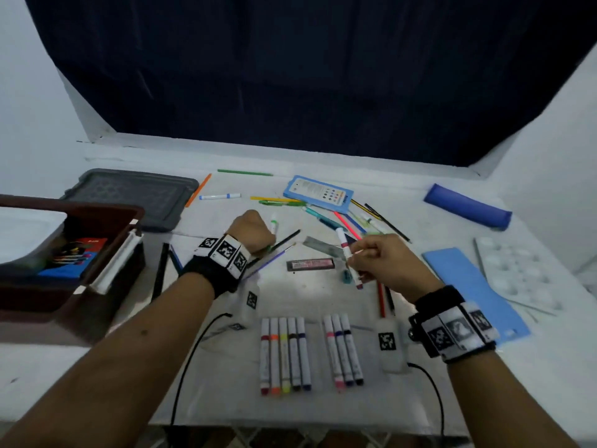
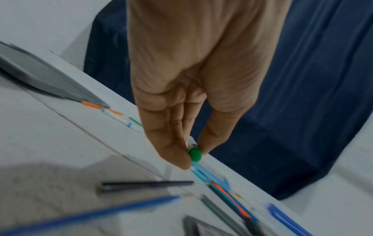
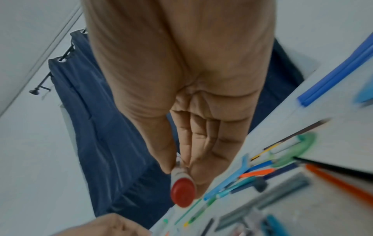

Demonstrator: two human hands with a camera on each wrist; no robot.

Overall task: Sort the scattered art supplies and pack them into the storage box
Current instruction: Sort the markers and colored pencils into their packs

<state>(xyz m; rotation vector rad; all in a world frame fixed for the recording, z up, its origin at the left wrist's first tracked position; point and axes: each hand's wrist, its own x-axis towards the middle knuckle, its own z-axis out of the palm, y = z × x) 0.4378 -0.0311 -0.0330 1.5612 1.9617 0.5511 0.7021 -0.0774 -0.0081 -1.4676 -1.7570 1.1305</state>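
My left hand [image 1: 255,232] pinches a white marker with a green cap [image 1: 274,223] above the table's middle; the left wrist view shows its green end [image 2: 195,154] between thumb and fingers. My right hand [image 1: 378,258] holds a white marker with red ends [image 1: 347,257], whose red cap [image 3: 183,192] faces the right wrist camera. Two rows of sorted markers [image 1: 286,354] [image 1: 344,350] lie side by side near the front edge. The dark red storage box [image 1: 71,253] stands at the left with a coloured packet inside.
A grey lid [image 1: 132,195] lies behind the box. Loose pens, pencils and a blue colour case [image 1: 318,192] are scattered at the back middle. A blue pouch [image 1: 468,205], a blue sheet [image 1: 475,286] and a white palette [image 1: 520,276] lie to the right. A ruler [image 1: 323,247] and eraser [image 1: 311,264] lie in the centre.
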